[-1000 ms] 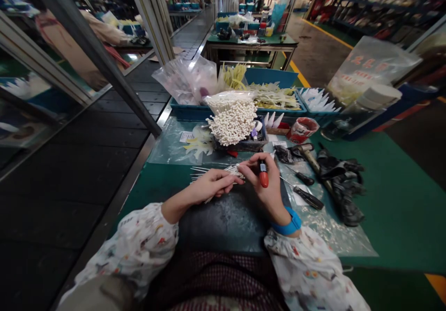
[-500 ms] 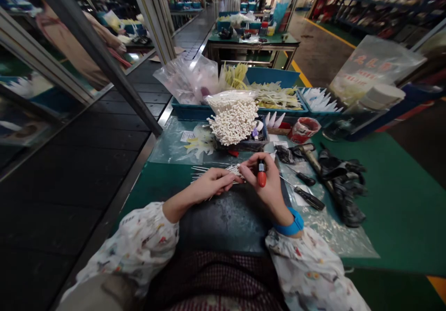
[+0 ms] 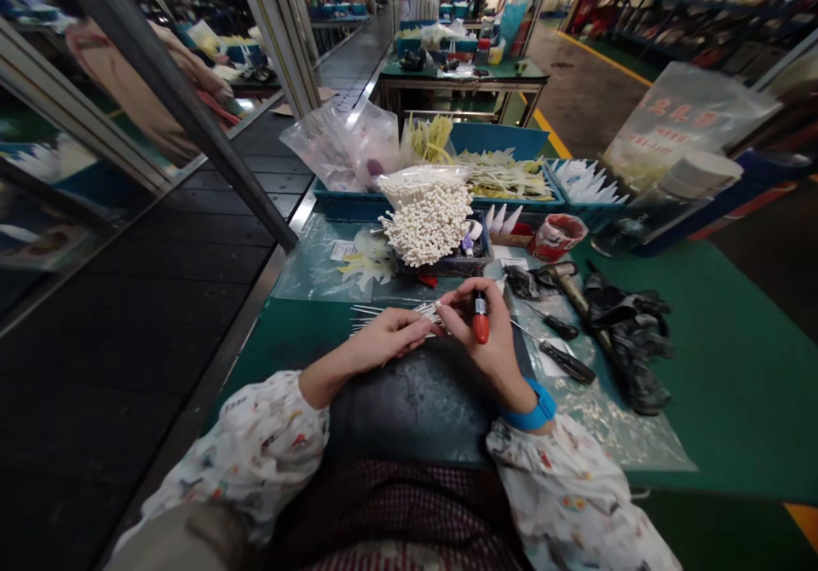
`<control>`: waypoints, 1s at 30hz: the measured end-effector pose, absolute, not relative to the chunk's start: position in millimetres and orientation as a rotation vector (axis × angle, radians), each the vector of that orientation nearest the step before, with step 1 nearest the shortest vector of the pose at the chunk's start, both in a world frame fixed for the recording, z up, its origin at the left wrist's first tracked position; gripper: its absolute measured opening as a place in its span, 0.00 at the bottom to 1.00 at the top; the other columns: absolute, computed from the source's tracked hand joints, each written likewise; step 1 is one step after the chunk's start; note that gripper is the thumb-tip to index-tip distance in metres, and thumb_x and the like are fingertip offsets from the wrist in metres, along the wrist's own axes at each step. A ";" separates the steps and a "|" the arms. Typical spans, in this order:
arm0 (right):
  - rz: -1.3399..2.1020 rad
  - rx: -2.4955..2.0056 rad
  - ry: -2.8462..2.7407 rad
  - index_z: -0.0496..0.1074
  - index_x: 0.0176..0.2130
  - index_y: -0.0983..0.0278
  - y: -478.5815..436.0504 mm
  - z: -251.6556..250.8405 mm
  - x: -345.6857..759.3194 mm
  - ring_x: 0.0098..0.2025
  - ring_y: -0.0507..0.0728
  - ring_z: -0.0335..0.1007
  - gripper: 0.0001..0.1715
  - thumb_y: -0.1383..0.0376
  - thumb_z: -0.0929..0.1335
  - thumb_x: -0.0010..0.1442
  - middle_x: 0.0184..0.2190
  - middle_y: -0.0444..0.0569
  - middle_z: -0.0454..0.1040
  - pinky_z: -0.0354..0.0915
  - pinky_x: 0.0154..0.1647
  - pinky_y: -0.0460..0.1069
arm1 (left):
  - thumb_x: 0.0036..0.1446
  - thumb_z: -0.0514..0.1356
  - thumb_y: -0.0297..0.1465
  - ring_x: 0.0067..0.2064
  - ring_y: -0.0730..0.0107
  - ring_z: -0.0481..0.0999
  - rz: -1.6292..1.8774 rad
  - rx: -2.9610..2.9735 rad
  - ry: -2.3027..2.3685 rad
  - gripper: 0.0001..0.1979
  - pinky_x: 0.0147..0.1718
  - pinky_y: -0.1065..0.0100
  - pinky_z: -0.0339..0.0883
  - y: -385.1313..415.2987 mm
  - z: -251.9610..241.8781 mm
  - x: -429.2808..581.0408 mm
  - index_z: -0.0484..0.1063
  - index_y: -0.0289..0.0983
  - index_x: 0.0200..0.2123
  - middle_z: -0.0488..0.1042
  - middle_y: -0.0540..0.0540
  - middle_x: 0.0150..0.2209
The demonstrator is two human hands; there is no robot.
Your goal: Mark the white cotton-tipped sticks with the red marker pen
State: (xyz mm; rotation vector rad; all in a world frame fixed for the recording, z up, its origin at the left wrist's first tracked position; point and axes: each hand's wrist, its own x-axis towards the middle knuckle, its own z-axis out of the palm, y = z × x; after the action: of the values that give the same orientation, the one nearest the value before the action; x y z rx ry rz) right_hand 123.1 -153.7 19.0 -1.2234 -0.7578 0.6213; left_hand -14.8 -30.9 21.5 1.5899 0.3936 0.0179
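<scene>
My left hand (image 3: pixel 383 338) is closed around a small bunch of thin white sticks (image 3: pixel 371 314) whose ends fan out to the left over the green worktable (image 3: pixel 734 383). My right hand (image 3: pixel 482 332) is curled round a short tool with an orange-red handle (image 3: pixel 481 320), held upright, its fingertips pinching at the sticks' right end. Both hands meet above a dark mat (image 3: pixel 409 409) at the table's near edge. A blue band sits on my right wrist.
A bag of white stick tips (image 3: pixel 427 213) stands behind the hands, with blue trays (image 3: pixel 498 141) of pale petals beyond. Screwdrivers (image 3: pixel 562 358), a hammer (image 3: pixel 568 285) and black gloves (image 3: pixel 630 332) lie to the right. A black conveyor (image 3: pixel 159 298) runs on the left. People work far behind.
Hardly anything has moved; the orange-handled tool shifted slightly in my right hand while both hands stay together on the sticks.
</scene>
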 end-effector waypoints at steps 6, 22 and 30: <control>0.630 -1.246 -0.762 0.63 0.41 0.56 -151.7 17.2 124.9 0.31 0.51 0.76 0.22 0.58 0.77 0.55 0.35 0.40 0.78 0.76 0.33 0.49 | 0.63 0.57 0.55 0.23 0.77 0.56 0.042 1.617 0.381 0.29 0.21 0.73 0.49 -31.4 22.6 -15.1 0.78 0.33 0.39 0.58 0.56 0.23; 0.738 -1.237 -0.640 0.65 0.38 0.57 -153.0 16.3 129.2 0.41 0.58 0.84 0.24 0.57 0.80 0.52 0.36 0.45 0.85 0.79 0.44 0.51 | 0.63 0.57 0.52 0.21 0.79 0.53 0.019 1.562 0.401 0.28 0.21 0.72 0.46 -31.0 24.6 -14.2 0.79 0.32 0.43 0.57 0.57 0.23; 0.822 -1.202 -0.561 0.66 0.40 0.57 -150.7 16.1 131.8 0.36 0.58 0.85 0.30 0.54 0.82 0.46 0.35 0.44 0.85 0.81 0.41 0.52 | 0.66 0.54 0.48 0.27 0.74 0.58 0.116 1.716 0.362 0.23 0.27 0.70 0.50 -31.9 31.0 -14.2 0.78 0.34 0.38 0.61 0.54 0.25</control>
State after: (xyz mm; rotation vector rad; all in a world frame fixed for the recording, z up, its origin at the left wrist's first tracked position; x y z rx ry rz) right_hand 131.8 -150.7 16.1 -1.2019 -0.5608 0.8218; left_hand -14.2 -31.9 31.0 1.7159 0.3618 0.1158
